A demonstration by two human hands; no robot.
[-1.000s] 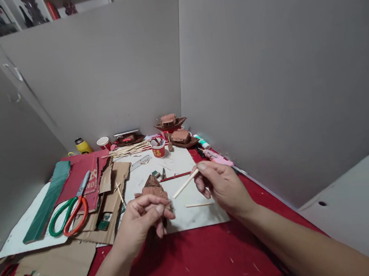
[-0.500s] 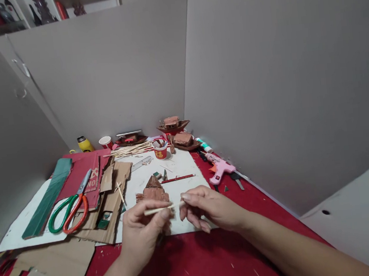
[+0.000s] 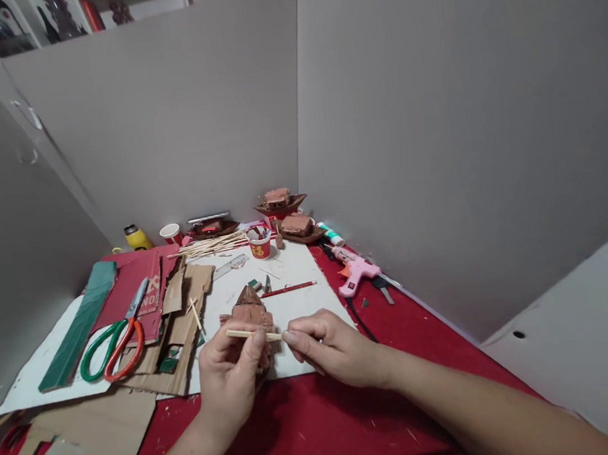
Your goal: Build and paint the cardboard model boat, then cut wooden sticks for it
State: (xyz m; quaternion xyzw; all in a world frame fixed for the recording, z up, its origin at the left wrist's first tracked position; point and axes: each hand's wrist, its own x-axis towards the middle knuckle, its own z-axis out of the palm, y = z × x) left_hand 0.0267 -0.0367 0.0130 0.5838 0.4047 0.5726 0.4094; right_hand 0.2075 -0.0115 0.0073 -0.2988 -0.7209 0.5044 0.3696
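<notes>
A short pale wooden stick (image 3: 240,333) lies level between my hands. My left hand (image 3: 227,377) is closed, pinching it between thumb and fingers. At the stick's right end, the thumb and fingertips of my right hand (image 3: 330,344) are pressed together on it. Just behind and partly under my left hand is a brown model boat (image 3: 249,314) with a ribbed, pointed end. My fingers hide its near part, so I cannot tell whether the left hand also touches it. Beyond it, a red pencil (image 3: 289,288) rests on the white paper (image 3: 308,263).
Green-and-orange-handled scissors (image 3: 123,344) lie on cardboard (image 3: 187,355) at left. A pink glue gun (image 3: 357,272) is at right. Behind stand a red paper cup (image 3: 260,246), thin sticks (image 3: 208,246), finished model boats (image 3: 279,200) and a yellow bottle (image 3: 136,238). Grey panels enclose the table.
My right hand has come closer to the left, and its loosely spread fingers have curled in at the stick's end. The whole view has shifted slightly.
</notes>
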